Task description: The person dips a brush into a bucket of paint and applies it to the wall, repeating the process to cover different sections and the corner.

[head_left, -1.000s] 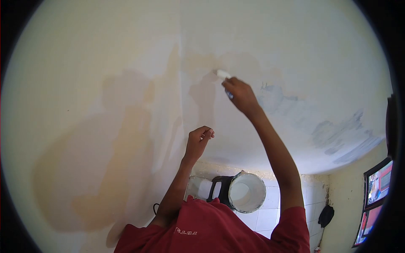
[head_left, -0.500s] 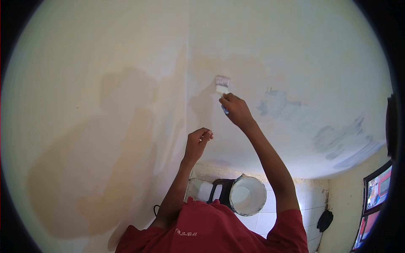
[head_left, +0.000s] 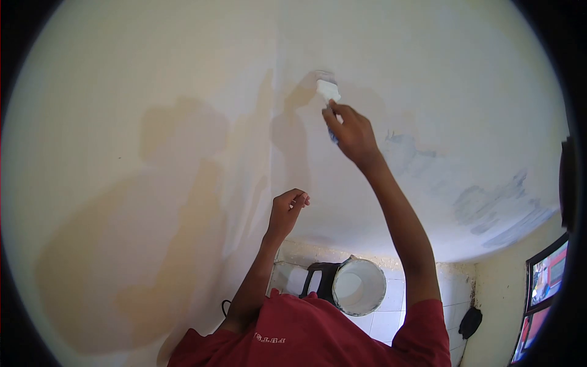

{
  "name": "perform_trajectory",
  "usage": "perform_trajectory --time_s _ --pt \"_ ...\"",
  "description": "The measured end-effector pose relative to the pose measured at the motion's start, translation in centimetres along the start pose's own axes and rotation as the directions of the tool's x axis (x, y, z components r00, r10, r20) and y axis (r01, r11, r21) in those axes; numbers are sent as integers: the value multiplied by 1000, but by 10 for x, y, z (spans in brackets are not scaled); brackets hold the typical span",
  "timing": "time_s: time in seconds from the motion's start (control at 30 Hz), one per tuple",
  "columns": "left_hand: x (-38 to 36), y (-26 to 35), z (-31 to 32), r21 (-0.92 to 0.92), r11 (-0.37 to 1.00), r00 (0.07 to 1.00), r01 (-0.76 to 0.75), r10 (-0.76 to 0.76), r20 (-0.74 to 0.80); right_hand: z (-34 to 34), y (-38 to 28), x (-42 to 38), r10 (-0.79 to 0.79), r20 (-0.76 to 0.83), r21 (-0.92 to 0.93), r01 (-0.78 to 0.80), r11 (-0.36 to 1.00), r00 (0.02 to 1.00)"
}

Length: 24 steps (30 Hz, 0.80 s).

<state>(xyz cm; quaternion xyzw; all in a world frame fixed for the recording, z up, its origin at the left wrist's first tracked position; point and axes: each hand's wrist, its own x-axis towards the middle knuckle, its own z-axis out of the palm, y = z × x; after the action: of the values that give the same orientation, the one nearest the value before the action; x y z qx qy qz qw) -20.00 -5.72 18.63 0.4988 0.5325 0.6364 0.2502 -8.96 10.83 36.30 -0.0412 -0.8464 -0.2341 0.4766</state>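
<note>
My right hand [head_left: 350,131] is raised and closed around a paintbrush [head_left: 328,92], whose white-loaded bristles press against the pale ceiling [head_left: 428,67]. A blue bit of the handle shows under my fingers. My left hand [head_left: 287,211] hangs lower, loosely curled with nothing in it, close to the wall [head_left: 122,183] but apart from it. A white paint bucket [head_left: 358,284] stands on a dark stool below, between my arms.
Yellowish stains run along the corner where wall and ceiling meet, and grey smears [head_left: 489,208] mark the surface at right. A window [head_left: 541,287] is at the far right. White tiles [head_left: 391,312] and a dark hanging object [head_left: 471,321] lie below.
My right hand has pushed the brush upward along the surface from its lower spot half a second ago. The left hand and the bucket have stayed put.
</note>
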Motion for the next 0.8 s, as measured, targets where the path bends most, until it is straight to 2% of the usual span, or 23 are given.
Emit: perform_trajectory --time_s 0.13,0.23,0.27,0.33,0.47,0.6,0.7,0.8 --pt "0 -3 -4 -4 1000 1000 24 -24 -7 34 -20 -32 20 59 13 -21 1000 998" --pt "0 -2 -7 -11 1000 1000 14 -14 -11 56 -29 -56 96 320 186 -162 969 943" --pt "0 -1 -8 -11 1000 1000 15 -15 -19 57 -31 -60 92 319 187 -157 970 943" --pt "1 0 -10 -16 1000 1000 12 -12 -26 50 -37 -57 138 259 304 -217 928 956" --pt "1 2 -13 3 1000 999 22 -22 -31 37 -32 -42 168 264 347 -256 902 950" --pt "0 2 -10 -15 1000 1000 3 -4 -29 37 0 -17 93 308 205 -161 966 947" --pt "-1 3 -10 18 1000 999 17 -16 -30 23 4 9 -75 63 57 72 996 995" --pt "-2 -3 -9 9 1000 999 17 -17 -33 15 -7 12 -28 13 10 27 1000 1000"
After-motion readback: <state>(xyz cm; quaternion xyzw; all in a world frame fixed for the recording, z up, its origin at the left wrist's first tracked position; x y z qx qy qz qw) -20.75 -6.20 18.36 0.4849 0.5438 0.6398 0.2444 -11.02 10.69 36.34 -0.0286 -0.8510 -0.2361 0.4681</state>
